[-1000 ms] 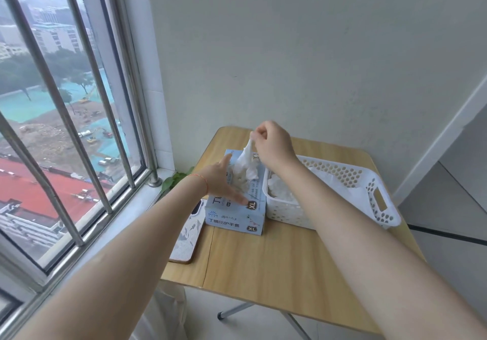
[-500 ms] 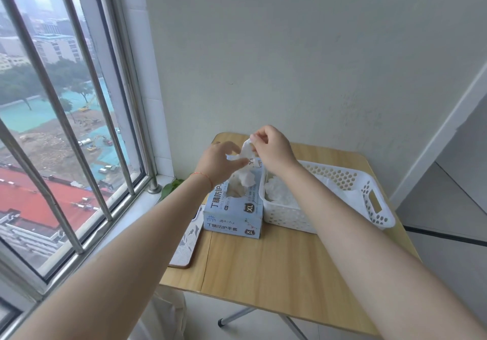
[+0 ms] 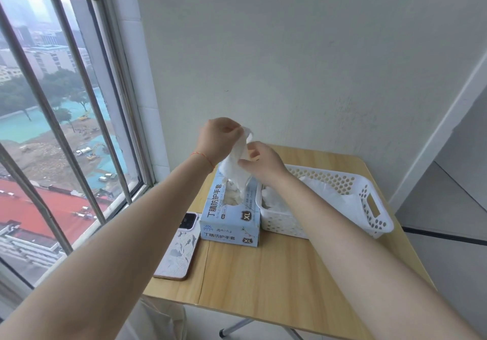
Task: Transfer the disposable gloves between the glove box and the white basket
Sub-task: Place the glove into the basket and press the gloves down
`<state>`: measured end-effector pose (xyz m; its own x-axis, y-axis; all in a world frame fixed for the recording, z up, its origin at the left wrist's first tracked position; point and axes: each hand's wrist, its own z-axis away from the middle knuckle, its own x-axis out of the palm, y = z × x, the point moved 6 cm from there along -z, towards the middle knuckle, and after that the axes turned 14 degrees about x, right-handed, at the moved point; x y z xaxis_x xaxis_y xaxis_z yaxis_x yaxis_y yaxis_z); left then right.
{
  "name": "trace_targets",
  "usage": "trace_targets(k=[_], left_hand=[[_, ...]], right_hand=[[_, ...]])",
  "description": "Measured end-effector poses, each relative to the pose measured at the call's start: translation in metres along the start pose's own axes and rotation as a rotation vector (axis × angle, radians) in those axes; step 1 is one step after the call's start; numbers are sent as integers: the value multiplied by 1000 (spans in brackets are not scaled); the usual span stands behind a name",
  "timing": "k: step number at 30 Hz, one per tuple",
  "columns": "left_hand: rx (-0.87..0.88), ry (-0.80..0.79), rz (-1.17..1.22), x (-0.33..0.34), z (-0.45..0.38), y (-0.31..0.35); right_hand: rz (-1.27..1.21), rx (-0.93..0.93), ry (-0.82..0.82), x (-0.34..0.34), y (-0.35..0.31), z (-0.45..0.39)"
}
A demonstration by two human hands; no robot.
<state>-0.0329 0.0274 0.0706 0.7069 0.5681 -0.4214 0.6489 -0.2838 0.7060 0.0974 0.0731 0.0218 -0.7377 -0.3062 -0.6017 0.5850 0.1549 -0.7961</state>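
Wooden table [image 3: 276, 273]: phone [image 3: 181, 247] beside glove box [image 3: 232, 216], touching white basket [image 3: 329, 205].

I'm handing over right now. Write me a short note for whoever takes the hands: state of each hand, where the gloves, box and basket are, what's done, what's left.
Left hand: raised over the box, pinching the top of a white glove.
Right hand: gripping the same glove lower down.
Glove box: on the table, opening up, more gloves visible inside; the held glove hangs just above it.
White basket: touching the box's right side, some gloves already in it.
Done: several gloves in the basket.
Left: probably drop this one in the basket, then carry on.
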Motion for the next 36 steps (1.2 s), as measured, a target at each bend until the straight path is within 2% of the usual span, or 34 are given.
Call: trace_targets(k=[5,9,13,15,17,19,21,24,26,30,33,36], left_hand=[[-77,109,186,-15,-4,3],[-254,118,261,-17,13,-19],[-410,178,161,-25,30,-53],[-455,146,99,-27,36,-66],[-488,9,15,-24,42,-71],[-475,-152,-95,-18,47,-66],[-379,-181,-113,-13,44,-53],[-205,-175,180,-4,35,-18],[-180,-247,384,4,33,0],[-152,-330,407,3,31,12],[-176,-311,413,-3,32,11],[-149,-237,403,-10,31,19]], right_hand=[[-63,-2,-1,-4,0,-1],[-39,19,-73,-5,2,4],[-89,71,-78,-13,7,5],[-193,122,-92,-15,10,4],[-261,141,-42,-21,10,2],[-269,117,13,-29,3,4],[-277,73,5,-32,-10,11],[-292,6,-69,-33,-31,25],[-296,-25,-93,-34,-43,31],[-334,-62,-16,-47,-58,37],[-299,-74,68,-60,-59,38],[-153,-14,100,-59,-53,35]])
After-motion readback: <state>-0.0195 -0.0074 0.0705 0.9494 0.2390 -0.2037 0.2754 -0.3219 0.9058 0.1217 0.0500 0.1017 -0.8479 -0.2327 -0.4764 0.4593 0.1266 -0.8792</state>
